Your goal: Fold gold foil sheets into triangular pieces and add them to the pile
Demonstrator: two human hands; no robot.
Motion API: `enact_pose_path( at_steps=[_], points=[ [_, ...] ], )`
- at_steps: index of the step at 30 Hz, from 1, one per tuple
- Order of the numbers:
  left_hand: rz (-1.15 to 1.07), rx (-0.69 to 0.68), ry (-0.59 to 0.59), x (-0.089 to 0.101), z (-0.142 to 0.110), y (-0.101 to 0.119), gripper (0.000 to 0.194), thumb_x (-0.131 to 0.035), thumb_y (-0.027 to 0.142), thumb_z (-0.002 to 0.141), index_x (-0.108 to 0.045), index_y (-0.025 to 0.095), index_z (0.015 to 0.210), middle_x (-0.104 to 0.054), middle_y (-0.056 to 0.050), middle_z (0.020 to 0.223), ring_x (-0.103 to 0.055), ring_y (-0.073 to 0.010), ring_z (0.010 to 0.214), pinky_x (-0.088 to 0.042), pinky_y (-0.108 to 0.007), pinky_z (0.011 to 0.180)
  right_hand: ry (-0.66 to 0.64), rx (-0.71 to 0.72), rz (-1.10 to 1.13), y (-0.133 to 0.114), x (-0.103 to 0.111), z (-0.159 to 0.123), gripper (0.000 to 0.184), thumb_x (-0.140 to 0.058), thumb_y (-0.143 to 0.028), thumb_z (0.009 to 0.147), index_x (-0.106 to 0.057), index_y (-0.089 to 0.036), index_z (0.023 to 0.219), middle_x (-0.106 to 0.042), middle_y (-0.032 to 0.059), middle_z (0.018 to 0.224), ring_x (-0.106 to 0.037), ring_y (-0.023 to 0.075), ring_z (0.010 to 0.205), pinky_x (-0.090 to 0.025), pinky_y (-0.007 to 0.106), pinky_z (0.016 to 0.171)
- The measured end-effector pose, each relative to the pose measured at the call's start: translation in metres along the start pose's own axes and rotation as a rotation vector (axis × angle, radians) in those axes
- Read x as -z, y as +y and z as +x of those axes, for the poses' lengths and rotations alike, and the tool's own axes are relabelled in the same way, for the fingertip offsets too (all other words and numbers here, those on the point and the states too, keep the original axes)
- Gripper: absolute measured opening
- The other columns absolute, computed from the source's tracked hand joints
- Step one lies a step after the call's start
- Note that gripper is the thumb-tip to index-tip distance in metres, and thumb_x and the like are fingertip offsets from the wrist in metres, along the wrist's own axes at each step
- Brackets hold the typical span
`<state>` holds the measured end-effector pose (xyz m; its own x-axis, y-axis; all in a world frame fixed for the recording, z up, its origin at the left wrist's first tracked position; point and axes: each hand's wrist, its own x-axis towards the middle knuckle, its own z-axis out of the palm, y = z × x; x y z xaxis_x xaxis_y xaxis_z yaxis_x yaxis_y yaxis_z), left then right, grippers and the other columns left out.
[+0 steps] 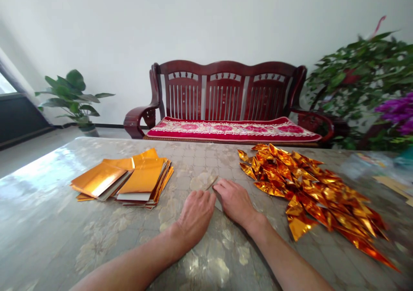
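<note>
In the middle of the table, my left hand and my right hand meet with fingers curled down around a small pale sheet of paper. A thin edge of it sticks out past the fingertips, and a bit shows between the hands; the rest is hidden under them. To the left lie loose stacks of gold foil paper with greyish-white backs. On the right, beyond my right hand, spreads a heap of folded gold foil pieces with pointed ends.
The table has a glossy, flower-patterned cover. Clear plastic bags and flat brown card lie at its right side. Behind it stands a dark red wooden bench with a red patterned cushion. Potted plants flank the bench.
</note>
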<state>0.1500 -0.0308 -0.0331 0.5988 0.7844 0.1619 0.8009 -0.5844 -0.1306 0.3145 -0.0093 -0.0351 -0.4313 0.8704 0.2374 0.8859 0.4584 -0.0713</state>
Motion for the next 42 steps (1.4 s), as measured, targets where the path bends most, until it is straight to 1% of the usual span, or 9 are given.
enact_pose_path(
  at_steps=[6, 10, 12, 15, 19, 26, 30, 37, 42],
  points=[
    [-0.024, -0.045, 0.032, -0.009, 0.008, -0.016, 0.013, -0.054, 0.014, 0.090, -0.060, 0.017, 0.101, -0.065, -0.007, 0.098, -0.057, -0.0258, 0.092, -0.046, -0.038, 0.078, -0.033, -0.049, -0.010, -0.001, 0.008, -0.003, 0.028, -0.044, -0.010, 0.089, -0.067, -0.024, 0.096, -0.063, 0.0049, 0.096, -0.058, 0.0180, 0.089, -0.037, 0.029, 0.076],
    [-0.070, -0.073, 0.040, -0.010, 0.010, -0.026, 0.016, -0.052, 0.016, 0.092, -0.061, 0.018, 0.104, -0.066, -0.006, 0.102, -0.057, -0.0245, 0.096, -0.045, -0.037, 0.083, -0.008, 0.014, 0.028, 0.003, 0.017, -0.003, 0.014, -0.060, -0.030, 0.085, -0.070, -0.024, 0.093, -0.063, 0.0046, 0.093, -0.054, 0.0217, 0.095, -0.036, 0.033, 0.084],
    [-0.082, -0.069, 0.045, -0.008, 0.008, -0.026, 0.017, -0.049, 0.017, 0.093, -0.061, 0.018, 0.105, -0.066, -0.006, 0.103, -0.057, -0.0241, 0.097, -0.045, -0.037, 0.084, -0.022, 0.059, 0.081, 0.008, 0.020, -0.003, 0.022, -0.068, -0.036, 0.079, -0.070, -0.025, 0.098, -0.063, 0.0033, 0.096, -0.053, 0.0221, 0.097, -0.037, 0.034, 0.086],
    [-0.101, -0.046, 0.065, -0.003, 0.004, -0.020, 0.020, -0.050, 0.030, 0.094, -0.061, 0.018, 0.106, -0.064, -0.008, 0.106, -0.057, -0.0258, 0.098, -0.044, -0.039, 0.086, -0.051, 0.120, 0.145, 0.016, 0.021, -0.003, 0.030, -0.070, -0.031, 0.076, -0.069, -0.027, 0.106, -0.064, 0.0017, 0.100, -0.054, 0.0204, 0.097, -0.038, 0.032, 0.085],
    [-0.126, -0.050, 0.064, 0.001, 0.001, -0.014, 0.029, -0.057, 0.042, 0.090, -0.060, 0.019, 0.107, -0.064, -0.007, 0.102, -0.058, -0.0262, 0.096, -0.044, -0.040, 0.085, -0.011, 0.143, 0.134, 0.019, 0.015, -0.002, 0.017, -0.064, -0.024, 0.083, -0.070, -0.025, 0.098, -0.065, 0.0016, 0.095, -0.055, 0.0188, 0.094, -0.038, 0.031, 0.083],
    [-0.104, -0.025, 0.069, -0.009, 0.008, -0.021, 0.011, -0.049, 0.023, 0.095, -0.059, 0.020, 0.090, -0.066, -0.003, 0.090, -0.062, -0.0231, 0.086, -0.043, -0.037, 0.078, 0.047, 0.102, 0.089, 0.015, 0.006, -0.003, 0.015, -0.056, -0.030, 0.093, -0.069, -0.023, 0.089, -0.066, 0.0033, 0.092, -0.057, 0.0188, 0.090, -0.040, 0.031, 0.081],
    [-0.094, -0.015, 0.089, -0.014, 0.011, -0.028, 0.012, -0.049, 0.019, 0.095, -0.059, 0.020, 0.088, -0.067, -0.003, 0.087, -0.063, -0.0226, 0.083, -0.043, -0.037, 0.078, 0.039, 0.101, 0.167, 0.021, 0.010, -0.004, 0.020, -0.067, -0.034, 0.084, -0.067, -0.026, 0.102, -0.068, 0.0018, 0.099, -0.059, 0.0203, 0.095, -0.040, 0.033, 0.085],
    [-0.138, 0.014, 0.096, -0.009, 0.009, -0.033, 0.009, -0.051, 0.015, 0.092, -0.057, 0.021, 0.091, -0.068, -0.001, 0.086, -0.064, -0.0205, 0.084, -0.042, -0.036, 0.085, 0.030, 0.055, 0.246, 0.032, 0.013, -0.005, 0.042, -0.055, -0.004, 0.068, -0.059, -0.023, 0.105, -0.068, 0.0010, 0.102, -0.058, 0.0192, 0.094, -0.039, 0.031, 0.088],
    [-0.147, 0.030, 0.076, -0.004, 0.009, -0.032, 0.009, -0.051, 0.015, 0.092, -0.058, 0.021, 0.094, -0.070, -0.002, 0.089, -0.065, -0.0201, 0.085, -0.043, -0.035, 0.087, 0.033, 0.051, 0.255, 0.030, 0.015, -0.006, 0.038, -0.059, -0.011, 0.070, -0.057, -0.023, 0.106, -0.068, 0.0014, 0.105, -0.058, 0.0197, 0.096, -0.039, 0.032, 0.090]
  ],
)
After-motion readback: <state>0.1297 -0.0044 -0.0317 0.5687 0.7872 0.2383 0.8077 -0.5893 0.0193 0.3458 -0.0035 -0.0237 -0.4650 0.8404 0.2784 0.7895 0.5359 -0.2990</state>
